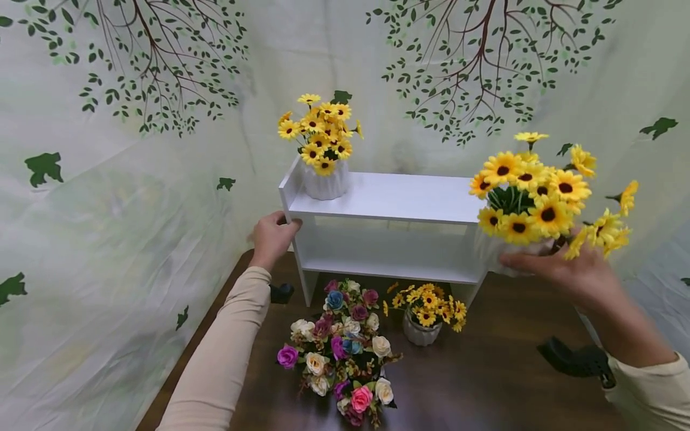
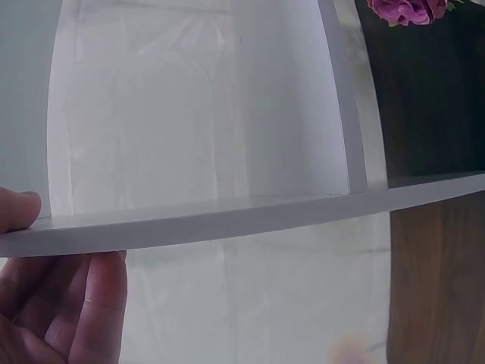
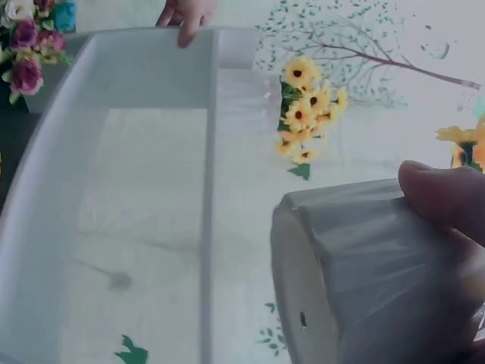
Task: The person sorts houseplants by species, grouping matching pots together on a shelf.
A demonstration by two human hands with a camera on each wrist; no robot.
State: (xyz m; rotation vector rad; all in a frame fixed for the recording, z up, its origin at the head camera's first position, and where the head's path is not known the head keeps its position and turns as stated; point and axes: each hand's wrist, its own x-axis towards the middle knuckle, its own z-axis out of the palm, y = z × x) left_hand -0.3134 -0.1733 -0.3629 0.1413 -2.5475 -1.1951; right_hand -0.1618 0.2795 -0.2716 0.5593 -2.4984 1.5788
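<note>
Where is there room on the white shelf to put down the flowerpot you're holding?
The top of the white shelf is bare from the sunflower pot at its left end to the right end, where the right hand holds the held pot. The lower board looks bare too. The table in front is crowded by the rose bouquet and small sunflower pot.

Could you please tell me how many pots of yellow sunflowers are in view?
3: one pot on the shelf top, one on the table, one held by the right hand.

Right hand (image 1: 566,269) around sunflower pot (image 1: 498,254) beside shelf (image 1: 399,197)
</note>
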